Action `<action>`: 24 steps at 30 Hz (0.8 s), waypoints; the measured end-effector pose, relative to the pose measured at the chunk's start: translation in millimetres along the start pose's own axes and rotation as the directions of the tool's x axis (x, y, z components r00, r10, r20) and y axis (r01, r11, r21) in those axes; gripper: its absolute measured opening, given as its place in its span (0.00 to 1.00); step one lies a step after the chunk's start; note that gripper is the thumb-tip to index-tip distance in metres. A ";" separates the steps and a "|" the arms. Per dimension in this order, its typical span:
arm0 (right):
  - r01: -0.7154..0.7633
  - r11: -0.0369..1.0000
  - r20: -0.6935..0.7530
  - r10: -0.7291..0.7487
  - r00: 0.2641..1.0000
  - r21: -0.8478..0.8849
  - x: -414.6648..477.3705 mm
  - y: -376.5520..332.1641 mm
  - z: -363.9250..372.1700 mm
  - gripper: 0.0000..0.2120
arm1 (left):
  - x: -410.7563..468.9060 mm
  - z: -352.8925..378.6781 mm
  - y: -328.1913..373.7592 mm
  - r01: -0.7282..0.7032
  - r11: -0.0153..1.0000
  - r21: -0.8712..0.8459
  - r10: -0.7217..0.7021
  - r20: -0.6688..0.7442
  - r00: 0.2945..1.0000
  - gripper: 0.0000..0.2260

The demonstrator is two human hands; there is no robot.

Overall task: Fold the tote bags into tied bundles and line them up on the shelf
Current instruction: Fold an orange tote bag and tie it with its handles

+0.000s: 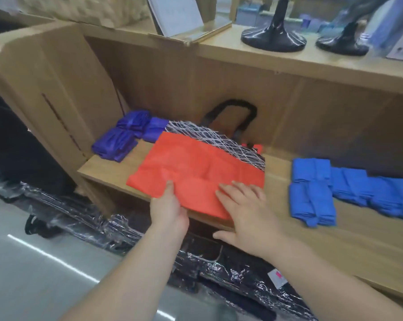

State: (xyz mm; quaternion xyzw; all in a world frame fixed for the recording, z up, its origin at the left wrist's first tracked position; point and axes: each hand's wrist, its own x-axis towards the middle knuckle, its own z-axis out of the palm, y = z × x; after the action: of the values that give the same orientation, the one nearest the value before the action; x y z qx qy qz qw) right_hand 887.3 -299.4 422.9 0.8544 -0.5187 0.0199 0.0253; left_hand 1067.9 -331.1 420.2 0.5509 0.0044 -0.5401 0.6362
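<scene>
The orange-red tote bag [195, 165] lay flat on the wooden shelf [334, 251], near its front edge, with the near corner hanging slightly over that edge. At the bag's 12 o'clock end a black panel crossed with white lines showed from beneath the orange-red layer. The black handle [230, 107] arched up behind it against the back board.

The left hand [170, 212] held the bag's near edge at about 7 o'clock. Its thumb [170, 186] lay on top of the fabric and the other fingers were tucked under and hidden, so it pinched the edge. The right hand [246, 214] rested palm down on the bag's near corner at about 5 o'clock. Its fingers [239, 188] were straight and slightly spread on the cloth, and the thumb stuck out sideways past the shelf's front edge.

Tied purple bundles [124, 135] sat at 10 o'clock from the bag, the nearest of them touching its patterned panel. Blue bundles [334, 191] lay in overlapping rows at 3 o'clock, apart from the bag. On the upper shelf, at 1 o'clock, stood 2 black stands [273, 35]. Dark goods in shiny plastic wrap [219, 262] lay below the shelf, under both forearms.
</scene>
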 end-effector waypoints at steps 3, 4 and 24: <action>-0.064 0.995 0.212 0.046 0.976 0.080 -1.9 20.9 32.1 0.38 | 9.8 -2.4 -25.6 0.151 0.988 0.013 -0.151 0.029 0.988 0.13; -0.051 0.991 0.215 0.023 0.976 0.124 -3.4 27.2 39.5 0.35 | 12.8 -3.0 -30.0 0.111 0.991 0.069 -0.113 0.018 0.993 0.12; -0.172 0.745 0.234 0.023 0.972 0.644 -3.8 125.0 23.1 0.22 | 55.7 -67.8 46.1 -0.807 -0.051 0.588 0.046 0.809 0.587 0.12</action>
State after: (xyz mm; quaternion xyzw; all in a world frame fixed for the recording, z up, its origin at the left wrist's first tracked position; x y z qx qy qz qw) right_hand 774.9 -355.1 402.4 0.7767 -0.5219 0.1122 -0.3342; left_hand 1162.9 -330.1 392.2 0.5889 -0.7208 -0.2839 0.2301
